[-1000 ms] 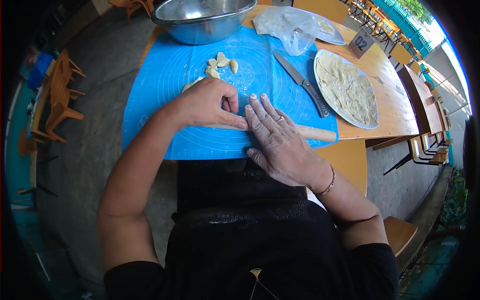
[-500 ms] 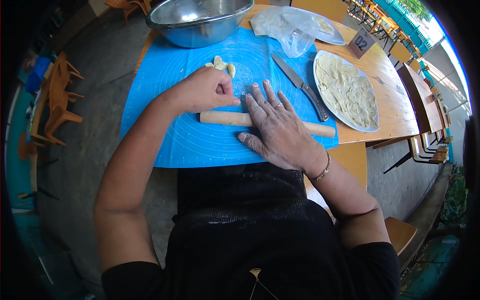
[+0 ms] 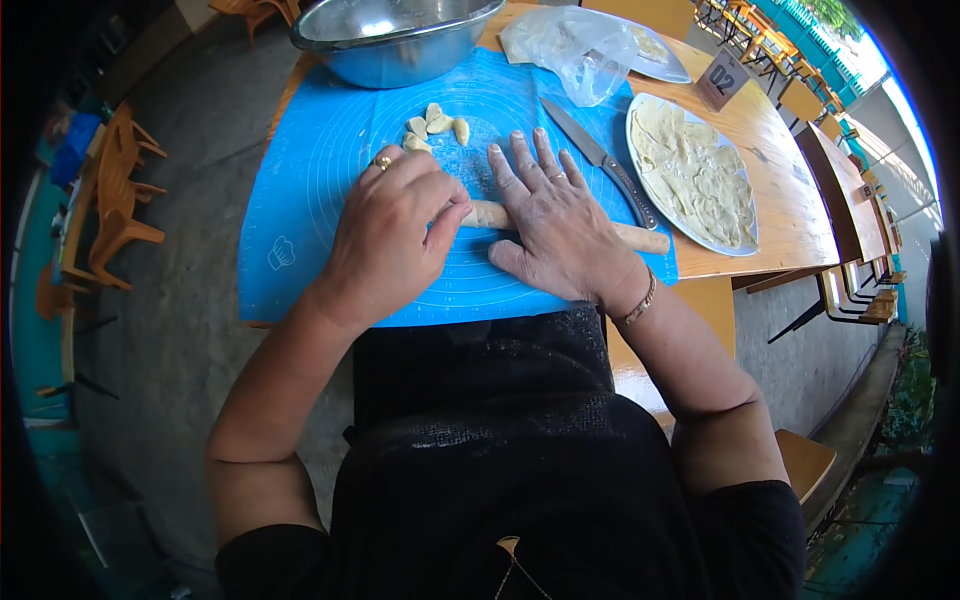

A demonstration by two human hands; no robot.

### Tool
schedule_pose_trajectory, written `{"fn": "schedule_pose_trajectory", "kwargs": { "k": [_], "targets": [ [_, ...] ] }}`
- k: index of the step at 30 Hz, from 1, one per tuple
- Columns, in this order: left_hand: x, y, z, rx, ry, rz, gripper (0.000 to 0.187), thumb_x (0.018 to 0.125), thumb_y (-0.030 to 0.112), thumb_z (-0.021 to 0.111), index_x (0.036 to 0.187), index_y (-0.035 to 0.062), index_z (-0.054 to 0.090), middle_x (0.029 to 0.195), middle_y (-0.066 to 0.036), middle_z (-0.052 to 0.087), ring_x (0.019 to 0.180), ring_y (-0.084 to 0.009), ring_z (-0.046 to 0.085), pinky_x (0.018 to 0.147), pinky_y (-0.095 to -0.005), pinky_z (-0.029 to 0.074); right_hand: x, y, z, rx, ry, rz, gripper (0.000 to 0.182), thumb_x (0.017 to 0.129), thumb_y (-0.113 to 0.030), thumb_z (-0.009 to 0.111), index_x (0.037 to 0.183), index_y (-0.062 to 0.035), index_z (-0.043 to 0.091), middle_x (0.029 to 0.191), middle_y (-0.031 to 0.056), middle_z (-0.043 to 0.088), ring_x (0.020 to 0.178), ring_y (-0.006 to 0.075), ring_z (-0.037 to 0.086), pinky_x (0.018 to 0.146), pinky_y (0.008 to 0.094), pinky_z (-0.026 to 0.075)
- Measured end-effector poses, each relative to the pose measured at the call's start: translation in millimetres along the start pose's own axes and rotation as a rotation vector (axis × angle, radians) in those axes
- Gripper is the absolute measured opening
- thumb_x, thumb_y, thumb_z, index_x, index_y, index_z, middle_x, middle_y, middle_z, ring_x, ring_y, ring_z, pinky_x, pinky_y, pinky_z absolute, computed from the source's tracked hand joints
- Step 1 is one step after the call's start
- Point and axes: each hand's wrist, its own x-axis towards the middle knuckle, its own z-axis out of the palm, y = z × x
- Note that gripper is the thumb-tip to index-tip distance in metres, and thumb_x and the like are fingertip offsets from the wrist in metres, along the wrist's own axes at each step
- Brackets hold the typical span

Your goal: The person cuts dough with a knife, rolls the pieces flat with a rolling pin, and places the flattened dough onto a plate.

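Fingers of our left hand [image 3: 390,235]: curled, thumb and index tips close together beside the rolling pin; we cannot tell whether they grip anything.
Right hand [image 3: 560,232]: fingers spread open, palm down across the rolling pin [image 3: 642,238].
Blue mat [image 3: 325,180]: beneath both our hands and the pin.
Knife [image 3: 628,190]: on the mat, beside the plate [image 3: 736,249] of flattened dough [image 3: 690,175].
Dough pieces [image 3: 440,124]: clustered beyond our left hand.
Metal bowl [image 3: 400,62]: at the far left.
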Motion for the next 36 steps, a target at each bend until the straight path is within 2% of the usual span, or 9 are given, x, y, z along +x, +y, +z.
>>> {"fn": "schedule_pose_trajectory", "kwargs": {
  "k": [8, 12, 20, 24, 27, 29, 30, 32, 36],
  "targets": [
    [-25, 14, 9, 0.179, -0.107, 0.018, 0.043, 0.083, 0.007, 0.072, 0.124, 0.0011, 0.065, 0.113, -0.013, 0.058, 0.109, -0.0333, 0.051, 0.098, -0.0457, 0.041, -7, -3, 5, -0.027, 0.077, -0.037, 0.100, 0.078, -0.054, 0.062, 0.149, 0.0090, 0.032, 0.151, 0.0385, 0.030, 0.146, 0.0506, 0.023, 0.120, 0.0568, 0.018],
    [-23, 7, 15, 0.176, -0.109, 0.041, 0.041, 0.082, 0.008, 0.074, 0.122, -0.0004, 0.065, 0.111, -0.013, 0.059, 0.108, -0.0329, 0.053, 0.100, -0.0472, 0.041, -2, -1, 3, -0.018, 0.025, 0.000, 0.100, 0.078, -0.054, 0.063, 0.149, 0.0085, 0.033, 0.151, 0.0381, 0.031, 0.146, 0.0508, 0.023, 0.120, 0.0572, 0.019],
    [-16, -4, 24, 0.095, -0.017, 0.140, 0.017, 0.074, 0.003, 0.076, 0.087, 0.0016, 0.065, 0.095, -0.011, 0.062, 0.098, -0.0320, 0.057, 0.096, -0.0478, 0.043, -7, -3, 3, -0.007, 0.051, -0.037, 0.099, 0.080, -0.060, 0.060, 0.149, 0.0071, 0.035, 0.151, 0.0358, 0.033, 0.145, 0.0516, 0.025, 0.119, 0.0591, 0.020],
    [-20, -2, 22, 0.130, -0.043, 0.112, 0.022, 0.074, 0.005, 0.078, 0.092, 0.0015, 0.065, 0.096, -0.011, 0.062, 0.098, -0.0318, 0.057, 0.095, -0.0472, 0.043, -9, -3, 4, 0.010, 0.049, -0.039, 0.097, 0.082, -0.062, 0.056, 0.148, 0.0071, 0.036, 0.151, 0.0359, 0.034, 0.145, 0.0518, 0.025, 0.118, 0.0593, 0.021],
    [-17, 7, 14, 0.066, -0.071, 0.009, 0.027, 0.083, 0.015, 0.073, 0.107, 0.0029, 0.067, 0.108, -0.013, 0.060, 0.109, -0.0309, 0.054, 0.105, -0.0491, 0.038, -9, -2, 5, -0.001, 0.055, -0.052, 0.097, 0.084, -0.063, 0.053, 0.148, 0.0072, 0.036, 0.150, 0.0359, 0.034, 0.145, 0.0518, 0.025, 0.118, 0.0595, 0.021],
    [-15, 8, 15, 0.208, -0.067, 0.023, 0.056, 0.084, 0.026, 0.076, 0.129, -0.0021, 0.059, 0.136, -0.017, 0.054, 0.132, -0.0368, 0.043, 0.115, -0.0576, 0.025, -8, -2, 6, 0.000, 0.061, -0.044, 0.095, 0.085, -0.061, 0.052, 0.148, 0.0076, 0.035, 0.150, 0.0359, 0.034, 0.145, 0.0519, 0.025, 0.118, 0.0600, 0.021],
    [-16, 6, 15, 0.208, -0.066, 0.022, 0.056, 0.084, 0.026, 0.076, 0.129, -0.0021, 0.059, 0.136, -0.017, 0.054, 0.132, -0.0368, 0.043, 0.115, -0.0576, 0.025, -7, -2, 7, -0.001, 0.061, -0.045, 0.095, 0.085, -0.061, 0.052, 0.148, 0.0076, 0.035, 0.150, 0.0359, 0.034, 0.145, 0.0519, 0.025, 0.118, 0.0600, 0.021],
    [-16, 0, 17, 0.294, -0.229, -0.004, 0.065, 0.087, 0.030, 0.072, 0.140, -0.0016, 0.052, 0.154, -0.016, 0.039, 0.147, -0.0394, 0.025, 0.118, -0.0647, 0.010, -7, -1, 8, -0.008, 0.073, -0.041, 0.094, 0.084, -0.058, 0.053, 0.148, 0.0078, 0.035, 0.150, 0.0357, 0.034, 0.145, 0.0516, 0.025, 0.118, 0.0603, 0.021],
    [-27, 12, 16, 0.288, -0.293, 0.032, 0.064, 0.088, 0.028, 0.071, 0.140, -0.0020, 0.052, 0.158, -0.015, 0.035, 0.150, -0.0415, 0.018, 0.117, -0.0673, 0.008, -11, -6, 2, 0.004, 0.074, -0.033, 0.093, 0.082, -0.054, 0.056, 0.148, 0.0079, 0.035, 0.151, 0.0354, 0.034, 0.145, 0.0510, 0.026, 0.118, 0.0601, 0.022]
  ]
}}
